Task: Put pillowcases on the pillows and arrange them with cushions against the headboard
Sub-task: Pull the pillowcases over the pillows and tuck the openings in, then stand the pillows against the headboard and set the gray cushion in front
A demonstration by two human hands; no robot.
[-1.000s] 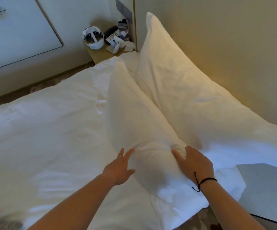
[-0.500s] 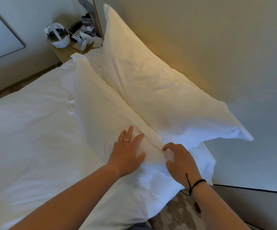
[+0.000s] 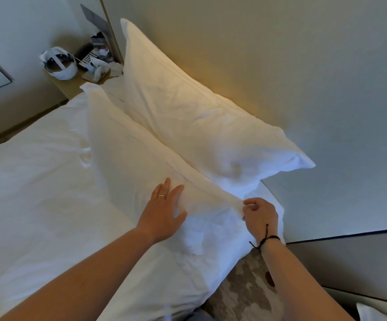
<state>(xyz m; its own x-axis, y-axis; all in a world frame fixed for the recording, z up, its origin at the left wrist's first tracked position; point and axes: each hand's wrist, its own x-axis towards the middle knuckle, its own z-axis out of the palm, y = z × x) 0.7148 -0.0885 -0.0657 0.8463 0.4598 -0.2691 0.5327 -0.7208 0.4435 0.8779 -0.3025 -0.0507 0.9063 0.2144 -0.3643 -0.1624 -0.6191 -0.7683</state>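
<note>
Two white pillows in pillowcases lie along the head of the bed. The rear pillow point(image 3: 194, 112) leans upright against the pale headboard point(image 3: 280, 66). The front pillow point(image 3: 130, 144) lies lower, in front of it, on the white duvet point(image 3: 37, 181). My left hand point(image 3: 164, 212), wearing a ring, presses flat with straight fingers on the near end of the front pillow. My right hand point(image 3: 258, 215), with a black cord at the wrist, pinches the near corner edge of that pillow's case.
A wooden nightstand point(image 3: 72, 85) at the far end of the bed holds a white headset point(image 3: 59, 63), a phone point(image 3: 88, 55) and small items. Patterned carpet point(image 3: 245, 290) shows at the near bed edge. A grey panel runs below the headboard at right.
The view pulled back slightly. My left hand stays flat on the front pillow while my right hand moved right to the case's corner edge and pinched it, drawing the fabric taut.
</note>
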